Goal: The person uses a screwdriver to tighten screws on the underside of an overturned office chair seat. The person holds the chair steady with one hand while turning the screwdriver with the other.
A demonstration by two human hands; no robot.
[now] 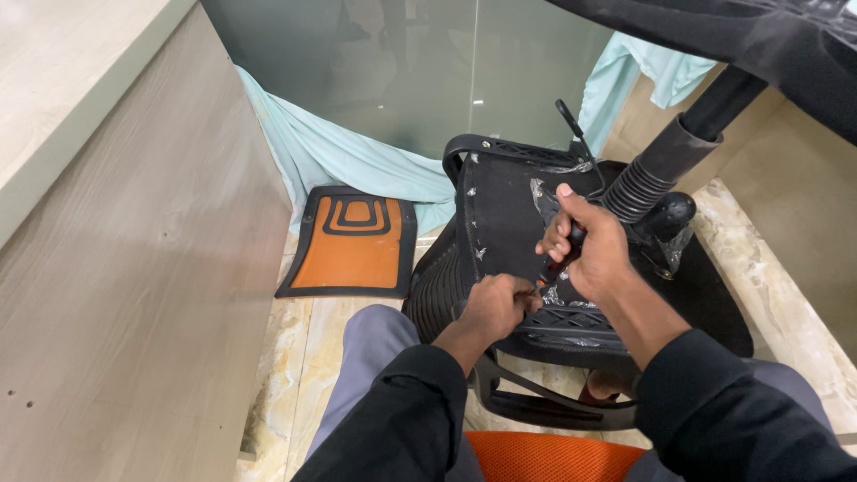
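A: Where is the seat [500,214] relative to the hands?

B: Upturned on the floor [308,348] between the knees, its black underside facing up; both hands sit on its near edge, close together.

A: And the right hand [594,250]?

B: Curled round a dark tool [571,243]; its fingers [555,241] are bent and wrapped about the handle, the thumb stretched up along it; the tool slants down toward the left hand.

A: The left hand [495,303]?

B: A closed fist, knuckles up, resting on the seat; I cannot tell what it pinches, if anything; a speck of orange shows where the 2 hands meet, too small to make out.

A: What else is hard to read?

B: The tool tip is hidden between the hands; bits of torn clear film cling to the seat; the column [665,165], with its ribbed sleeve, runs up and out of frame at top right; a lever [576,134] sticks up behind the seat.

A: Around it?

B: An orange pad [353,245] with a black rim lies flat to the left, apart from the seat; a pale cloth [339,152] lies along a glass wall behind; a wooden panel [116,295] fills the left; orange mesh [549,455] is cut off at the bottom.
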